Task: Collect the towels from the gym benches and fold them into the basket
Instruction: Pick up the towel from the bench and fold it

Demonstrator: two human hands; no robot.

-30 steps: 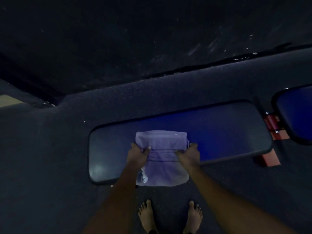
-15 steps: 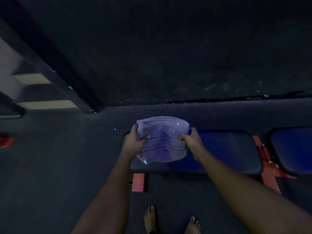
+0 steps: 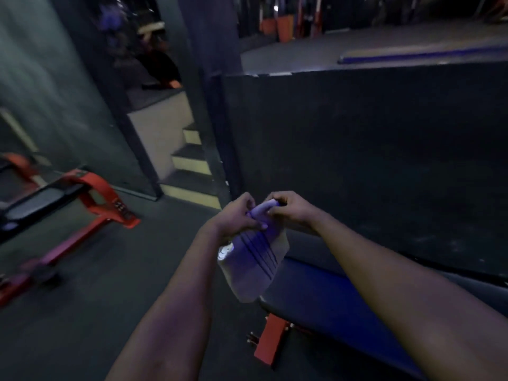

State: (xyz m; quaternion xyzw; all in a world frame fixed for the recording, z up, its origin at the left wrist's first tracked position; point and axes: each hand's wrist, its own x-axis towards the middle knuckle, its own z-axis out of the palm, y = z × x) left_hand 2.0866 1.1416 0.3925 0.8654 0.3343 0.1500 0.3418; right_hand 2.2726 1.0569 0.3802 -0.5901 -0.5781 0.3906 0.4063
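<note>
A folded purple towel [image 3: 254, 264] with dark stripes hangs in the air in front of me, above the near end of a blue padded gym bench [image 3: 330, 295]. My left hand [image 3: 236, 215] grips its top fold from the left. My right hand [image 3: 291, 209] grips the same top fold from the right, close beside the left. The towel's lower part dangles free. No basket is in view.
A second bench with a red frame [image 3: 96, 196] stands at the left. Steps with yellow edges [image 3: 189, 160] rise behind a dark pillar. A tall dark platform wall [image 3: 357, 160] runs behind the blue bench. The floor is dark rubber matting.
The towel has been lifted off the blue bench and now hangs upright between both hands, which have come closer together. My view has swung up and left toward the steps.
</note>
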